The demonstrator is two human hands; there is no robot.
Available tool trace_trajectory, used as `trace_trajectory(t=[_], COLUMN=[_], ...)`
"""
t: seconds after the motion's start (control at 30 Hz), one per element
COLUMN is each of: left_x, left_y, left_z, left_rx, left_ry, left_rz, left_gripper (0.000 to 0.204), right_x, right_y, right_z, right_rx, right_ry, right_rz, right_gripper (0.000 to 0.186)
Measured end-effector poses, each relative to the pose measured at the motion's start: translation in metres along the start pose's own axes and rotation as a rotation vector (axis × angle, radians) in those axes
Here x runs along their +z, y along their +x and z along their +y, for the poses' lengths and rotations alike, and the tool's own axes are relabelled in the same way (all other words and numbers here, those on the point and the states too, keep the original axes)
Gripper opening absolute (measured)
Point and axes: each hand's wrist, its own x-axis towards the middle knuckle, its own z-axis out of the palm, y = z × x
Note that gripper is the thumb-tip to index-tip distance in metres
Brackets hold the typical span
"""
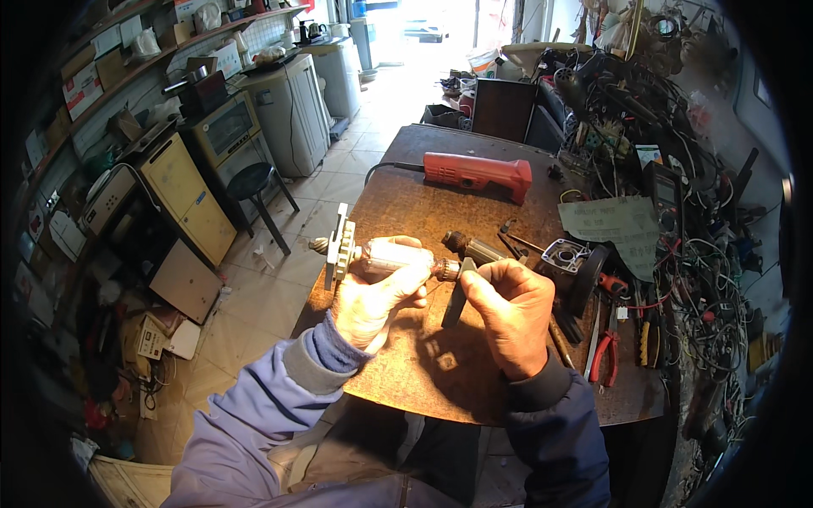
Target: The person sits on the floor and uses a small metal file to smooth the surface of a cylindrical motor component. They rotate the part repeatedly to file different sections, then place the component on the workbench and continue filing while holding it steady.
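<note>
A motor armature lies across my left hand, whose fingers are wrapped round its body; a pale metal bearing plate and a small gear sit at its left end. My right hand pinches a flat dark bar beside the ribbed right end of the armature; whether they touch I cannot tell. Behind my hands, a second armature rests on the worn table, next to a metal housing.
A red power-tool body lies at the table's back. Pliers, a paper sheet, a multimeter and tangled wires crowd the right. A black stool, cabinets and shelves line the left; a bright doorway is at the back.
</note>
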Motion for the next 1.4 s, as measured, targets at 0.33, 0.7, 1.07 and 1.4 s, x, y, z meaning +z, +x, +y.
trace_trajectory(t=[0.33, 0.7, 1.07, 1.4], left_x=[-0.002, -0.004, -0.008, -0.006], left_y=[-0.002, 0.001, 0.003, 0.004], left_z=[-0.005, -0.006, -0.004, -0.009], left_rx=[-0.009, 0.056, 0.018, 0.05], left_ry=[0.117, 0.102, 0.062, 0.011], left_rz=[-0.147, -0.171, -0.263, -0.246], left_gripper=[0.043, 0.044, 0.045, 0.046], right_x=[-0.004, -0.002, -0.002, -0.004], right_y=[0.004, 0.005, 0.002, 0.001], right_z=[0.003, 0.005, 0.006, 0.016], right_rx=[-0.036, -0.075, -0.057, -0.174], right_ry=[-0.074, -0.052, -0.052, -0.168], right_rz=[0.053, 0.041, 0.044, 0.053], right_gripper=[0.01, 0.009, 0.008, 0.01])
